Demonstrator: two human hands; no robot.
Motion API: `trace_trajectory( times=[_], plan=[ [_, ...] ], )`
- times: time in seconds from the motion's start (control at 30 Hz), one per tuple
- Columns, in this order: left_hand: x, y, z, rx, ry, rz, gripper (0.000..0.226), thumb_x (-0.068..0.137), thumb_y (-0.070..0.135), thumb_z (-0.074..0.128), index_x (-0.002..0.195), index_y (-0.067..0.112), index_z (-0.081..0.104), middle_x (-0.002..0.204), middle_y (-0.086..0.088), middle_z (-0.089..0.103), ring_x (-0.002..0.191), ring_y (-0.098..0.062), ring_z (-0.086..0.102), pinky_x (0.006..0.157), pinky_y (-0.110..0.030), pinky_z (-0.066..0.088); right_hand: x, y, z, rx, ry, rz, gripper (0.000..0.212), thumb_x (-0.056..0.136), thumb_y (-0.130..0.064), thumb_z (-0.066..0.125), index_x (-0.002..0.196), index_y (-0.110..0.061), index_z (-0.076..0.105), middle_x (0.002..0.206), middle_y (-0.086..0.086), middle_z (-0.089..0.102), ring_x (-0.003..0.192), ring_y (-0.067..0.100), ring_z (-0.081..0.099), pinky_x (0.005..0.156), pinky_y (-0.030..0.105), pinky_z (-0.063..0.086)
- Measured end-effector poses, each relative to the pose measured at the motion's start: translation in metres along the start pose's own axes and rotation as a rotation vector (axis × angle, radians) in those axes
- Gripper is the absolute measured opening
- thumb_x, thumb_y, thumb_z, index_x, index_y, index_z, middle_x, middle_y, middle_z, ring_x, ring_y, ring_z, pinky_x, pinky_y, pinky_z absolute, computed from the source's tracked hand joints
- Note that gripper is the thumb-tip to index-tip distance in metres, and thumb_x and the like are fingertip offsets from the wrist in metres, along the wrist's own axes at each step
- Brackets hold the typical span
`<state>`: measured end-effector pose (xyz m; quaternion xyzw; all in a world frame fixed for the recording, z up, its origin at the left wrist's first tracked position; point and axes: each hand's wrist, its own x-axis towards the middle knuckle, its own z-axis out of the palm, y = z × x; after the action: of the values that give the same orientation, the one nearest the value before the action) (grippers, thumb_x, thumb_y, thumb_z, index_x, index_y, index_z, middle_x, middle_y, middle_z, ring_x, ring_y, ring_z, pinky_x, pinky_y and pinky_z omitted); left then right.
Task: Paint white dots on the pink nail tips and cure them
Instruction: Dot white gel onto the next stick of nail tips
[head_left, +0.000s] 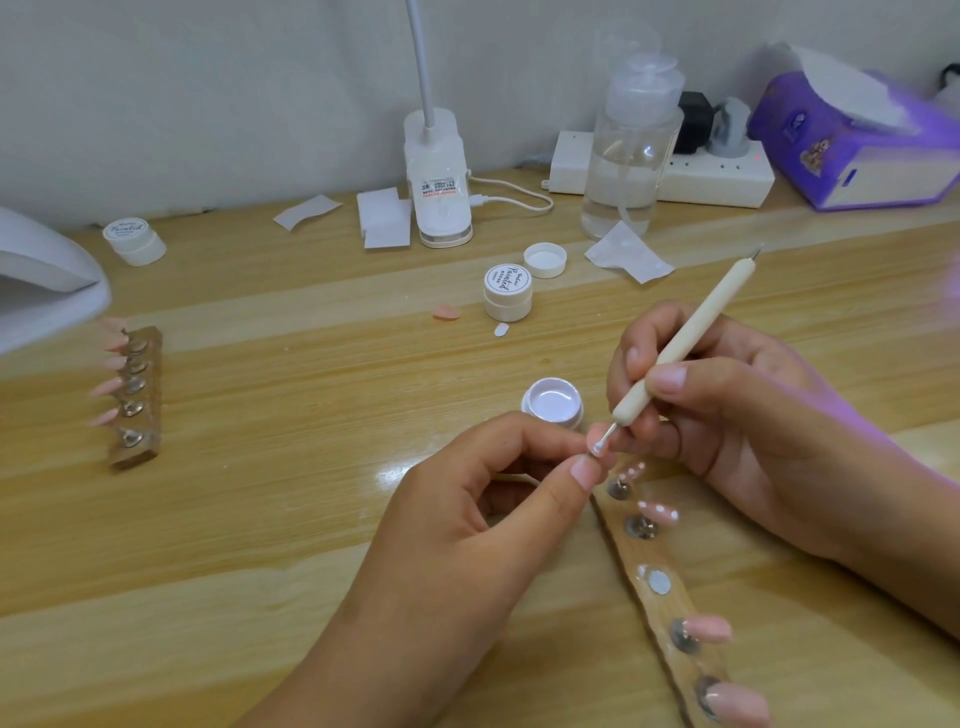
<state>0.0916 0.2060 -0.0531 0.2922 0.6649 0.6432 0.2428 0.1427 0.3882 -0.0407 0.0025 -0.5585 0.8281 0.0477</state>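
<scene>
Head view: toward the front edge of the light wooden counter (311, 395), the left hand (493, 499) pinches a small pink nail tip (592, 445) while the right hand (727, 415) grips a cream dotting pen (685, 343) touching it, where a tremor could smear the wet dot.

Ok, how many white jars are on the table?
3: one closed jar at the back left, a second closed jar in the middle beside a loose lid, and an open jar beyond the left hand. None seems hidden.
</scene>
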Motion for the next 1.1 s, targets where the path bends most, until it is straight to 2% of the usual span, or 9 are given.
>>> trace_trajectory(
  times=[0.13, 0.33, 0.53, 0.7, 0.87, 1.03, 1.1],
  plan=[
    [0.0, 0.0004, 0.0002, 0.0, 0.003, -0.001, 0.021, 0.074, 0.044, 0.065, 0.086, 0.029, 0.072, 0.093, -0.005, 0.072, 0.089, -0.03, 0.064, 0.076, -0.026, 0.052, 0.0002, 0.0014, 0.0004, -0.007, 0.031, -0.004, 0.012, 0.074, -0.007, 0.058, 0.072, -0.017, 0.065, 0.065, 0.001, 0.061, 0.056, 0.009, 0.062, 0.062, 0.024, 0.056],
    [-0.0006, 0.0005, 0.0002, -0.005, 0.001, -0.006, 0.021, 0.073, 0.043, 0.066, 0.087, 0.028, 0.072, 0.093, -0.004, 0.072, 0.089, -0.03, 0.064, 0.078, -0.031, 0.052, -0.0004, 0.0006, 0.0004, -0.009, 0.017, -0.001, 0.013, 0.07, -0.005, 0.063, 0.072, -0.018, 0.066, 0.067, 0.0, 0.062, 0.057, 0.008, 0.062, 0.063, 0.024, 0.056],
    [0.0002, 0.0, 0.0003, -0.01, 0.002, -0.008, 0.021, 0.073, 0.045, 0.065, 0.086, 0.031, 0.073, 0.093, -0.005, 0.072, 0.086, -0.033, 0.063, 0.074, -0.023, 0.05, 0.0001, 0.0002, 0.0017, 0.001, 0.039, 0.005, 0.013, 0.072, -0.007, 0.06, 0.07, -0.018, 0.066, 0.064, 0.001, 0.061, 0.055, 0.008, 0.061, 0.06, 0.023, 0.056],
    [0.0, -0.0011, -0.0002, -0.009, 0.001, -0.011, 0.019, 0.073, 0.044, 0.065, 0.085, 0.032, 0.073, 0.094, -0.004, 0.072, 0.091, -0.03, 0.065, 0.079, -0.028, 0.053, -0.0001, 0.0015, -0.0009, 0.0, 0.019, 0.003, 0.014, 0.066, -0.006, 0.064, 0.072, -0.019, 0.067, 0.065, 0.0, 0.062, 0.056, 0.008, 0.062, 0.061, 0.023, 0.056],
    [0.0004, 0.0002, -0.0001, -0.015, 0.0, -0.014, 0.021, 0.072, 0.045, 0.065, 0.087, 0.031, 0.073, 0.094, -0.005, 0.073, 0.089, -0.033, 0.063, 0.075, -0.023, 0.051, 0.0006, 0.0019, -0.0018, 0.023, 0.023, 0.001, 0.015, 0.063, -0.006, 0.064, 0.072, -0.018, 0.067, 0.066, 0.001, 0.062, 0.055, 0.007, 0.06, 0.061, 0.023, 0.056],
    [0.0, 0.0016, 0.0009, -0.006, 0.007, -0.024, 0.016, 0.074, 0.041, 0.068, 0.085, 0.031, 0.073, 0.093, -0.005, 0.073, 0.088, -0.034, 0.063, 0.073, -0.024, 0.051, 0.0012, 0.0027, -0.0033, 0.016, 0.028, -0.038, 0.005, 0.073, -0.018, 0.063, 0.076, -0.019, 0.068, 0.067, 0.0, 0.06, 0.057, 0.007, 0.058, 0.064, 0.025, 0.056],
    [-0.0001, 0.0019, 0.0011, -0.007, 0.013, -0.031, 0.013, 0.074, 0.039, 0.069, 0.084, 0.031, 0.073, 0.091, -0.004, 0.073, 0.088, -0.032, 0.065, 0.075, -0.029, 0.054, 0.0017, 0.0025, -0.004, -0.035, 0.078, -0.088, 0.006, 0.075, -0.021, 0.064, 0.077, -0.022, 0.069, 0.065, -0.002, 0.059, 0.058, 0.007, 0.057, 0.065, 0.024, 0.055]
  ],
)
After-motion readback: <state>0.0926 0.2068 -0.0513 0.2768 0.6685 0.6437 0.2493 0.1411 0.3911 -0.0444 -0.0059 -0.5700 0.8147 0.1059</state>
